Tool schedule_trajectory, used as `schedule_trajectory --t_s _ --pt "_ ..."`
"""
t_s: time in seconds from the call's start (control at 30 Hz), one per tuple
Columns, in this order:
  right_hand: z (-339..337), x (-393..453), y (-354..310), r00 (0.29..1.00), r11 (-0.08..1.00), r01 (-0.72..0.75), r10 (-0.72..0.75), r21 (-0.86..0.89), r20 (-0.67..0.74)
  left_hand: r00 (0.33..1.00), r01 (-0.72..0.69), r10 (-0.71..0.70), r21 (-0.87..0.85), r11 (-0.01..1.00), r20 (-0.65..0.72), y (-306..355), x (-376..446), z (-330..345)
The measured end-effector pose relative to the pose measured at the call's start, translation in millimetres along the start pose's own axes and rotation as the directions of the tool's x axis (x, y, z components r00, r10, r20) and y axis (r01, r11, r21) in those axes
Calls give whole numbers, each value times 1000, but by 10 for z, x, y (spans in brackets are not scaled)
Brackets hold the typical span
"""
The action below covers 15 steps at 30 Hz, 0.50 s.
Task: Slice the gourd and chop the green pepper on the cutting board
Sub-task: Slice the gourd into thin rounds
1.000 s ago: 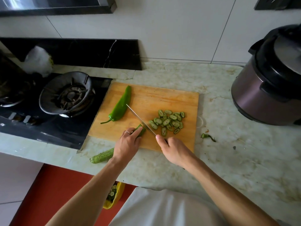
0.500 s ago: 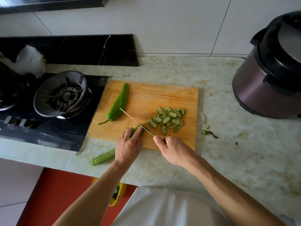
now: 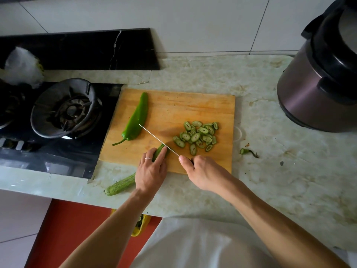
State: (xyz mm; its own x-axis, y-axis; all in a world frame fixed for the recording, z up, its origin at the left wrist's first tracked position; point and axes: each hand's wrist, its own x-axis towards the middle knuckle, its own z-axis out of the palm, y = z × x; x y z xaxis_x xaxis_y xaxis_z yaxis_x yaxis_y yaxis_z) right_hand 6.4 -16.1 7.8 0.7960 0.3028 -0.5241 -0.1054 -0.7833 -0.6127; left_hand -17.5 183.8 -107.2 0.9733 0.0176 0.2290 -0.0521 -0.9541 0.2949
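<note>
Matt wooden board (image 3: 193, 105); glossy smooth pepper (image 3: 136, 120); rough ridged gourd (image 3: 120, 185); thin metal knife (image 3: 154, 137); veined stone-look desk (image 3: 280, 171).

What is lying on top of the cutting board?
On the cutting board: a whole green pepper, a pile of gourd slices, and the gourd's cut end, mostly covered by the left hand.
</note>
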Motion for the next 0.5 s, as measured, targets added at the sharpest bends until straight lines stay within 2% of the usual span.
schedule_trajectory --t_s 0.37,0.5 --pt "137 251 -88 1000 999 22 -23 -46 -17 1000 21 -21 -47 999 1 -17 -8 41" --pt "182 241 18 1000 1000 -10 9 -27 -8 999 45 -45 -73 996 3 -22 7 34"
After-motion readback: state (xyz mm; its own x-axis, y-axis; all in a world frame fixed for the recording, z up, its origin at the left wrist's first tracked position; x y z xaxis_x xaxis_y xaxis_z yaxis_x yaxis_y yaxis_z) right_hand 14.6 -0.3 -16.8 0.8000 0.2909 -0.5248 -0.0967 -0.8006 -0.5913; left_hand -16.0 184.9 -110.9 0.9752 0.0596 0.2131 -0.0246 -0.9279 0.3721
